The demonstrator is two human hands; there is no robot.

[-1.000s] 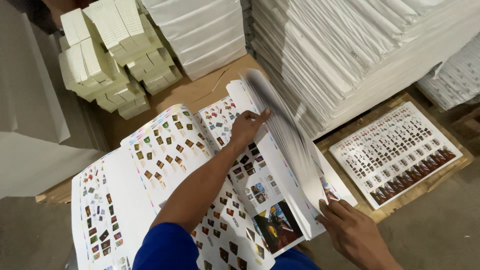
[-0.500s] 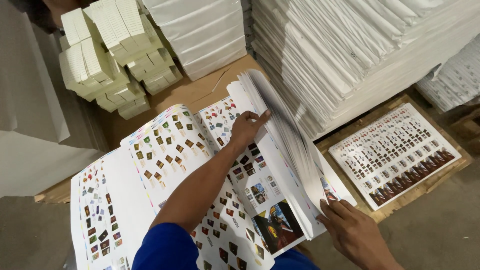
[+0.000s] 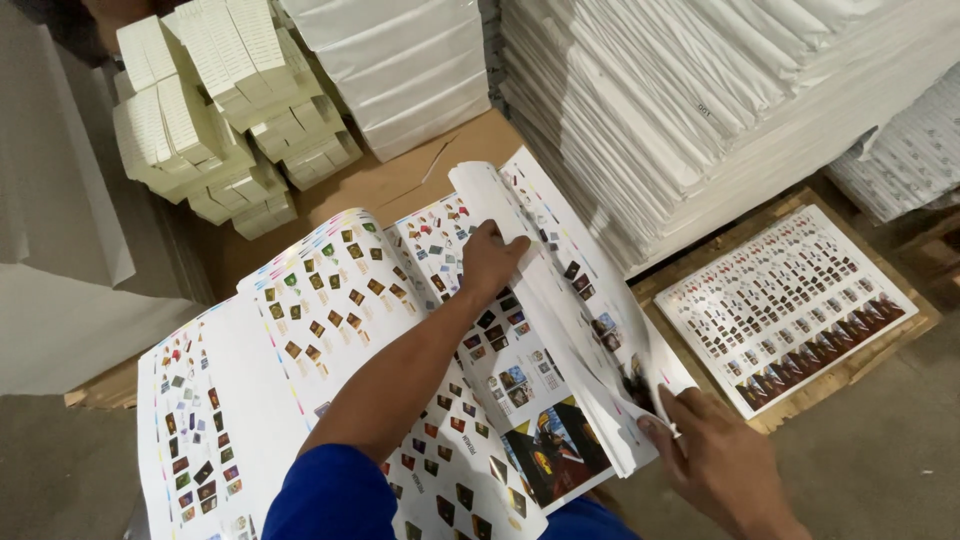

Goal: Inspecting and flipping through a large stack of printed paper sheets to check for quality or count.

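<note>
In the head view, a thick stack of printed sheets [image 3: 430, 400], covered with rows of small coloured pictures, is seen across the centre and lower left of the frame, lying on a brown cardboard-covered surface [image 3: 400, 185]. The left hand [image 3: 492, 258] is laid near the middle of the frame, its fingers bent over the far edge of a lifted bundle of sheets [image 3: 570, 330], which is raised and curled to the right of the stack. The right hand [image 3: 715, 462] is seen at the lower right, its fingers closed on the near corner of the same lifted bundle. A blue sleeve [image 3: 335, 495] is shown at the bottom edge.

At the upper left, piles of pale folded booklets [image 3: 200, 120] are stacked on the cardboard. Beside them, at the upper middle, wrapped white bundles [image 3: 400, 60] are piled. A tall pile of white sheets [image 3: 720, 110] is spread over the upper right. At the right of the frame, a separate printed sheet [image 3: 790, 305] is laid flat on a wooden pallet [image 3: 880, 350], well apart from the hands.
</note>
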